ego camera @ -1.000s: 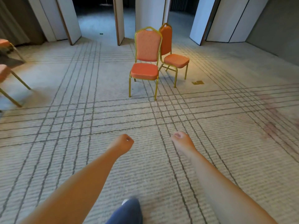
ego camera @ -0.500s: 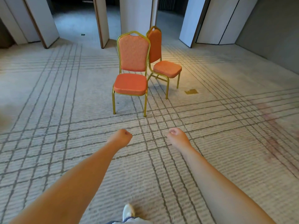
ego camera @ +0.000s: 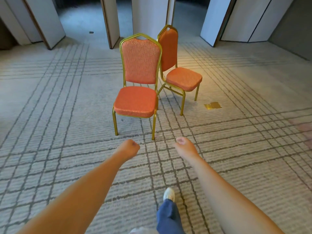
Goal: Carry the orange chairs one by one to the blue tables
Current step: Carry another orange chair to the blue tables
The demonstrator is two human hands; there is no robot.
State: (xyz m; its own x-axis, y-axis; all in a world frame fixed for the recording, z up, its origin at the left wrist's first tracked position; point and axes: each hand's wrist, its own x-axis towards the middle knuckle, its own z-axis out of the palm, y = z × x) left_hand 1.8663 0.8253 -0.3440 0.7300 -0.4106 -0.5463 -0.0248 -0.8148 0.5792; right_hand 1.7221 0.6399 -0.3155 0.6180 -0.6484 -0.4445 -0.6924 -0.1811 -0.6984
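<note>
Two orange chairs with gold frames stand on the carpet ahead. The nearer chair (ego camera: 137,101) faces me, its seat just beyond my hands. The second chair (ego camera: 183,78) stands behind it to the right, turned sideways. My left hand (ego camera: 129,147) and my right hand (ego camera: 184,145) are stretched forward, both curled into fists and holding nothing, a short way in front of the near chair's front legs. No blue table is in view.
Patterned grey carpet (ego camera: 59,115) spreads all around. White folding partition panels (ego camera: 45,19) stand along the back with dark gaps between them. A small brass floor plate (ego camera: 212,105) lies right of the chairs. My foot (ego camera: 168,195) steps forward.
I have walked closer: the chairs are larger and nearer in the frame. Both hands stay curled and held out in front. The chairs at the far left have left the view.
</note>
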